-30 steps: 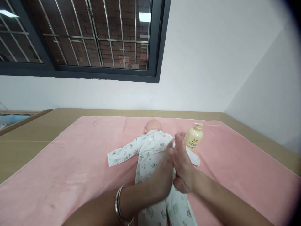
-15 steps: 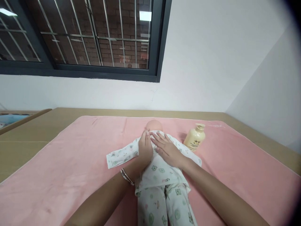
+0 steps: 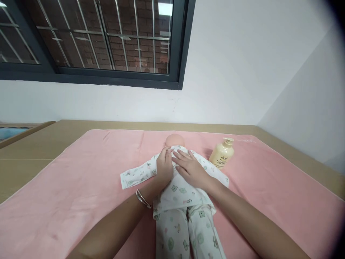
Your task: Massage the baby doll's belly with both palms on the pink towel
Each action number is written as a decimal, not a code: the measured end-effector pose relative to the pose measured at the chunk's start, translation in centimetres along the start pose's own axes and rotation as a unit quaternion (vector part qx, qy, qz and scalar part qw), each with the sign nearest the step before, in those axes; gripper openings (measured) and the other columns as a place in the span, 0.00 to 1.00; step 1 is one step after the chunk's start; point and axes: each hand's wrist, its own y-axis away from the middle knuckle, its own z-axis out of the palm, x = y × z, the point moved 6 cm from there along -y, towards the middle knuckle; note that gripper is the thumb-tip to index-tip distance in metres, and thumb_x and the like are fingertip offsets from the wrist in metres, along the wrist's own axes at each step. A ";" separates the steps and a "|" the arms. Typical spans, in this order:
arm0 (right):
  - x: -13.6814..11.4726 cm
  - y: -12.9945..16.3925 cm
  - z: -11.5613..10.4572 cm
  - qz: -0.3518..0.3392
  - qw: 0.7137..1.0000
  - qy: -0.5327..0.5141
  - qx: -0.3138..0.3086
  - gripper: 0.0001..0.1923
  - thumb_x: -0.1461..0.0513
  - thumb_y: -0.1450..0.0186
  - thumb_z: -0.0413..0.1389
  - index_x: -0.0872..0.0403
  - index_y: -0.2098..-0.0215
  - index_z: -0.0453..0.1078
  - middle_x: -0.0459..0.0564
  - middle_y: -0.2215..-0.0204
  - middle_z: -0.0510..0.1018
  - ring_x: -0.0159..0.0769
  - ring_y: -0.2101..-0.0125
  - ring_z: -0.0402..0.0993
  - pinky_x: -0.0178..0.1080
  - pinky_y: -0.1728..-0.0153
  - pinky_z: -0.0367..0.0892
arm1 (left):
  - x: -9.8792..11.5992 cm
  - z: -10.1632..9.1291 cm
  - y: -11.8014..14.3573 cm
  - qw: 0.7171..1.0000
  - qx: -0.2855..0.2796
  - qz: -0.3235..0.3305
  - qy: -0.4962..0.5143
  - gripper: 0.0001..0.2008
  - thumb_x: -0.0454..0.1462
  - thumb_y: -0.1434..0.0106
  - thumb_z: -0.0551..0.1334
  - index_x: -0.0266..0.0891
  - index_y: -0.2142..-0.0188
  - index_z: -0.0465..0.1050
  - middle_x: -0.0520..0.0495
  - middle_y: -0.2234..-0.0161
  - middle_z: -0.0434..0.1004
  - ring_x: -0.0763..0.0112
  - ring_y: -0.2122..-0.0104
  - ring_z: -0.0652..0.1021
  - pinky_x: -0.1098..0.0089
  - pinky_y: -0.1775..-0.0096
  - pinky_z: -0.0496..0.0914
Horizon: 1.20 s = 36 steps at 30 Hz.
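Both hands on a doll's chest, on a pink blanket.

The blanket [image 3: 81, 201] covers the tan tabletop [image 3: 32, 151]. The doll [image 3: 179, 190] lies at its centre in a printed suit, head at 12 o'clock. The right hand [image 3: 191, 169] rests flat on the chest, fingers spread; the left hand [image 3: 164, 167], touching it at 9 o'clock, has its fingers pressed together on the collar. A bottle [image 3: 221, 154] stands at the doll's 2 o'clock.

Both forearms were bare, unsleeved; thin silver bangles [image 3: 143, 199] circled the wrist behind the left hand [image 3: 164, 168].
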 end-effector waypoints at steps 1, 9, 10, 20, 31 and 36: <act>1.0 -0.3 -0.1 0.022 1.000 -0.009 0.005 0.24 0.55 0.28 0.40 0.47 0.35 0.55 0.47 0.34 0.53 0.42 0.34 0.44 0.58 0.36 0.39 | 0.1 0.0 0.0 1.000 -0.002 0.005 -0.005 0.16 0.42 0.31 0.48 0.39 0.56 0.71 0.43 0.56 0.78 0.64 0.53 0.75 0.63 0.49 0.67; -0.9 1.6 0.1 0.124 0.987 0.088 0.059 0.27 0.60 0.30 0.42 0.64 0.37 0.57 0.66 0.38 0.59 0.54 0.37 0.52 0.59 0.38 0.45 | 0.0 -0.1 0.4 1.000 0.005 0.019 -0.014 0.15 0.42 0.31 0.49 0.40 0.54 0.70 0.44 0.57 0.78 0.64 0.54 0.76 0.62 0.49 0.66; -1.9 1.9 0.2 0.100 0.989 0.092 0.055 0.26 0.61 0.31 0.43 0.63 0.37 0.58 0.65 0.37 0.59 0.54 0.36 0.51 0.59 0.37 0.44 | -0.1 0.0 0.4 1.000 0.004 0.016 -0.013 0.15 0.42 0.31 0.49 0.40 0.54 0.70 0.44 0.57 0.78 0.64 0.54 0.76 0.62 0.49 0.67; 2.4 0.0 0.1 0.100 0.994 -0.005 0.035 0.28 0.51 0.29 0.40 0.51 0.34 0.52 0.54 0.34 0.52 0.45 0.34 0.44 0.60 0.37 0.38 | -0.1 0.1 0.4 0.999 -0.007 0.014 -0.045 0.15 0.40 0.33 0.51 0.38 0.53 0.70 0.41 0.54 0.77 0.61 0.52 0.75 0.59 0.49 0.67; 4.6 0.2 0.2 0.156 0.986 -0.012 0.065 0.25 0.53 0.28 0.38 0.53 0.37 0.57 0.56 0.37 0.61 0.41 0.36 0.52 0.58 0.37 0.39 | -0.1 1.4 0.9 0.958 -0.056 0.145 -0.240 0.17 0.31 0.39 0.52 0.37 0.53 0.73 0.39 0.51 0.76 0.57 0.47 0.72 0.53 0.43 0.63; 5.8 -0.2 0.5 0.164 0.982 -0.070 0.066 0.24 0.55 0.28 0.37 0.50 0.39 0.60 0.52 0.38 0.64 0.39 0.37 0.54 0.58 0.37 0.41 | 0.0 1.6 2.9 0.928 -0.072 0.178 -0.319 0.19 0.35 0.34 0.50 0.35 0.46 0.68 0.35 0.42 0.67 0.52 0.41 0.65 0.46 0.40 0.57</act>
